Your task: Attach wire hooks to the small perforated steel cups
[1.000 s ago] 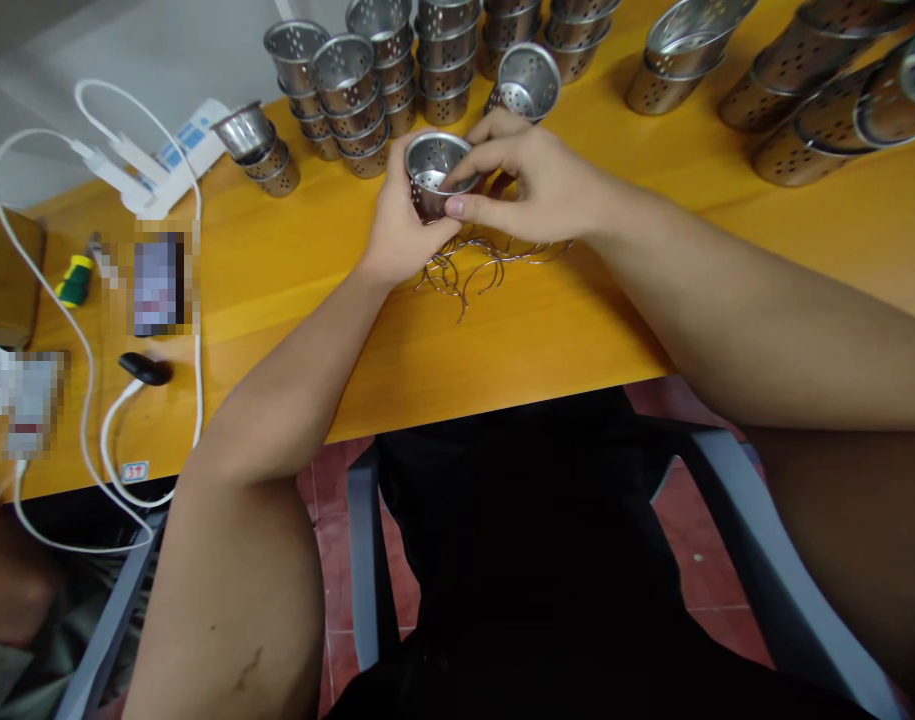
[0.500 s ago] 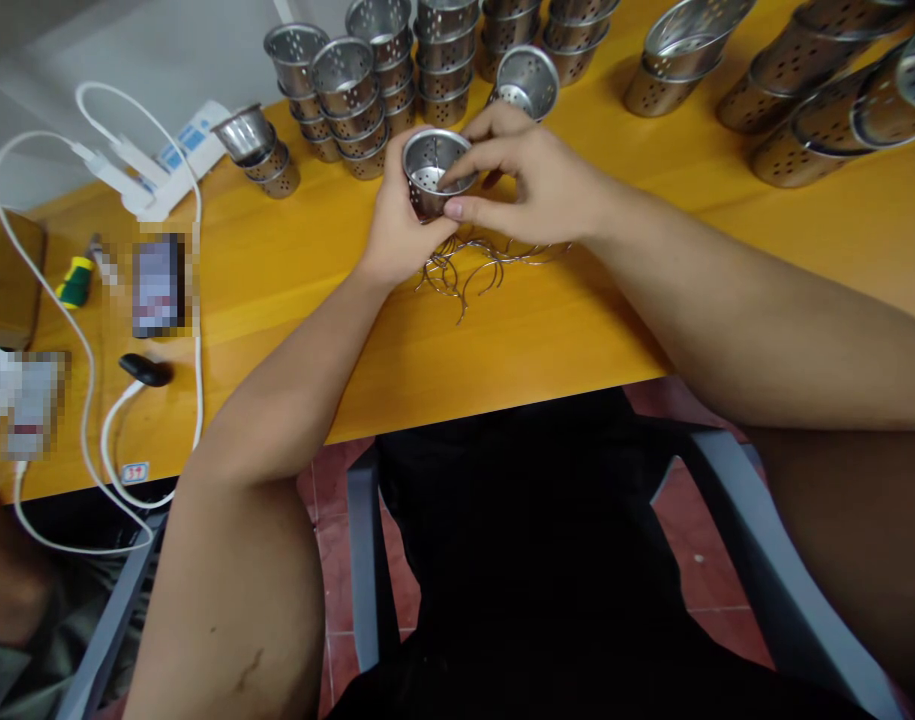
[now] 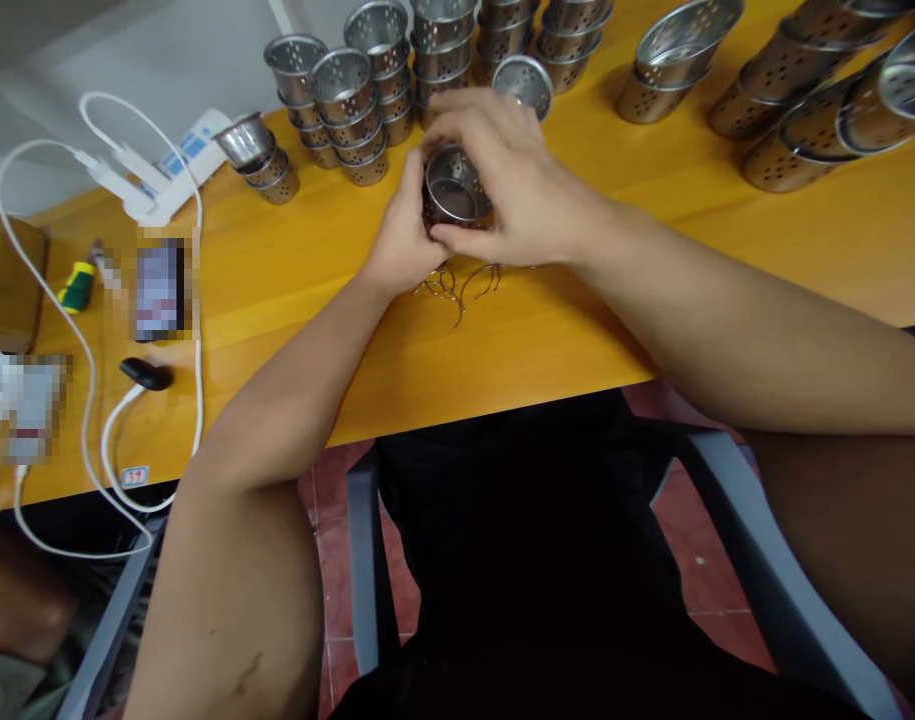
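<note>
Both the left hand (image 3: pixel 401 240) and right hand (image 3: pixel 513 185) have fingers closed around a perforated steel cup (image 3: pixel 455 190), above loose wire clips (image 3: pixel 464 282) on the yellow bench (image 3: pixel 577 320)

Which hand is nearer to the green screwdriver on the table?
Left. The left hand, holding the cup, is on the screwdriver's side, though far from it. The right hand grips the cup from the other side, farther away.
</note>
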`<state>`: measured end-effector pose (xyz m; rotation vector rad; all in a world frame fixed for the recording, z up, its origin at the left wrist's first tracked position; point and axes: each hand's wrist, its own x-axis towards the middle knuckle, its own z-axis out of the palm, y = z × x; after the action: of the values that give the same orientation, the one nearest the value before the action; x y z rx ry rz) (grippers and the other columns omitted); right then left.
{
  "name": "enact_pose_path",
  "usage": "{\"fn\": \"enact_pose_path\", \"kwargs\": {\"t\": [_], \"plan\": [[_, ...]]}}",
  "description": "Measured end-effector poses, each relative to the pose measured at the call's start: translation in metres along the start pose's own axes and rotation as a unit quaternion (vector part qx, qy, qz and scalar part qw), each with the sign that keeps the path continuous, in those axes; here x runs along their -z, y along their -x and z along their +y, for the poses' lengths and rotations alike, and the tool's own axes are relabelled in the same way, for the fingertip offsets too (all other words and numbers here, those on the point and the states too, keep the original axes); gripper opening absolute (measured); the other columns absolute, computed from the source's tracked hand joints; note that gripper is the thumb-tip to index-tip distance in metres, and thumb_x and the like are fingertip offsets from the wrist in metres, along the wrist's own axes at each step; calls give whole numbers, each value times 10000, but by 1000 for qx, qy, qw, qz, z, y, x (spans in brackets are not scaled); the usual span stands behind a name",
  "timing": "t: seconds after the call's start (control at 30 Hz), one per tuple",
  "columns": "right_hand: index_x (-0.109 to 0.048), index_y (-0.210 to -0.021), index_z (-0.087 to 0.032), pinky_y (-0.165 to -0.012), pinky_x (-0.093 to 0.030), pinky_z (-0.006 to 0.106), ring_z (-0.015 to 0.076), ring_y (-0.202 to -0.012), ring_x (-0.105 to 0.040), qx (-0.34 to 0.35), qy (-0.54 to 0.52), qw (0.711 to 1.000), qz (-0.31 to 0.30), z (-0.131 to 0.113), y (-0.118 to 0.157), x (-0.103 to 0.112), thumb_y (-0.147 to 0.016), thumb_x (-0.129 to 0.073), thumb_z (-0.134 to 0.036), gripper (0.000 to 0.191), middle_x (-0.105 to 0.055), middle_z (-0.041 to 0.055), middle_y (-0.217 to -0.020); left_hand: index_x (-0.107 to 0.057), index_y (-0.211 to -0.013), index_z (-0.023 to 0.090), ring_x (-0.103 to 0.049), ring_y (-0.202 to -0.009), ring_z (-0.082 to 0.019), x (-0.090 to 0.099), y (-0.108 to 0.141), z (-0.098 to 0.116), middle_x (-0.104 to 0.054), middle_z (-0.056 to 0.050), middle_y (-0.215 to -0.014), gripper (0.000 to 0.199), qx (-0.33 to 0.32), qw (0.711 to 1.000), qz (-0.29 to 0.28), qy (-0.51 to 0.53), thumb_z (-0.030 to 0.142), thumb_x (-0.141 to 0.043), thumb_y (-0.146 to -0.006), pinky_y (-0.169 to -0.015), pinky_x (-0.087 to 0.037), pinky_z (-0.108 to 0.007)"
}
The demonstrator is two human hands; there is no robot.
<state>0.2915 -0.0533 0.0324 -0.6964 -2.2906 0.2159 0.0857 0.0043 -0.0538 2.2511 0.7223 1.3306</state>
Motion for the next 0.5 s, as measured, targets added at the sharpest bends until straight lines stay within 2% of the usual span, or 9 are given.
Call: {"fn": "enact_pose_path", "kwargs": {"t": [0.07,0.13,0.27,0.33,0.4,0.43,0.47,0.5], "plan": [[-491,-1531,-448,-1259,-420,528,329,-1472,-498,-5,-16,999,-41,3,0,6,-973,-724,-411,605,-541,12,-1562,-389,-1466,349,-647,-1388,-329,0,1,4,-627,-85,-1411,832,7,1000,-15,13,627,-836,-821,-1183,-551,-474],[-532,-1521,-405,-1223,-463,527,331,-1399,-558,-13,-8,997,-73,8,0,16,-994,-687,-443,550,-591,30,-1492,-343,-1488,347,-645,-1408,-325,1,2,10,-603,-97,-1450,880,25,999,-37,31,677,-829,-834,-1182,-563,-479],[-657,-1460,-137,-1166,-514,572,434,-1326,-608,-72,119,987,-81,19,1,43,-909,-788,-405,627,-631,186,-1350,-247,-1579,398,-606,-1470,-351,8,4,14,-506,-131,-1628,1022,69,996,-64,12,729,-852,-825,-1196,-558,-523],[-655,-1471,-96,-1165,-519,608,488,-1340,-611,-163,197,958,-130,30,5,59,-890,-853,-339,660,-629,215,-1336,-246,-1601,421,-609,-1460,-360,10,5,10,-515,-127,-1637,970,83,995,-58,-15,734,-805,-872,-1188,-549,-553],[-688,-1418,-118,-1104,-555,642,520,-1300,-643,-275,261,904,-196,45,11,75,-872,-921,-319,627,-650,210,-1314,-276,-1598,444,-623,-1431,-352,12,5,6,-546,-110,-1616,884,87,995,-41,-28,726,-760,-914,-1171,-548,-555],[-718,-1336,-119,-1042,-583,654,533,-1255,-666,-317,284,875,-229,54,15,82,-849,-953,-330,580,-677,205,-1259,-297,-1590,450,-634,-1412,-344,12,5,5,-558,-103,-1604,849,89,995,-34,-30,721,-751,-926,-1164,-549,-547],[-743,-1225,-125,-977,-604,657,530,-1196,-696,-342,290,859,-247,63,18,88,-829,-969,-325,498,-706,185,-1179,-321,-1580,448,-645,-1392,-337,11,6,4,-568,-99,-1592,819,91,995,-29,-31,717,-746,-933,-1158,-550,-538],[-752,-1100,-141,-928,-612,659,517,-1141,-719,-353,278,857,-251,72,22,92,-788,-991,-297,423,-724,146,-1076,-344,-1570,439,-654,-1377,-331,11,6,4,-573,-98,-1582,794,93,995,-29,-31,714,-741,-940,-1153,-552,-529]]}}
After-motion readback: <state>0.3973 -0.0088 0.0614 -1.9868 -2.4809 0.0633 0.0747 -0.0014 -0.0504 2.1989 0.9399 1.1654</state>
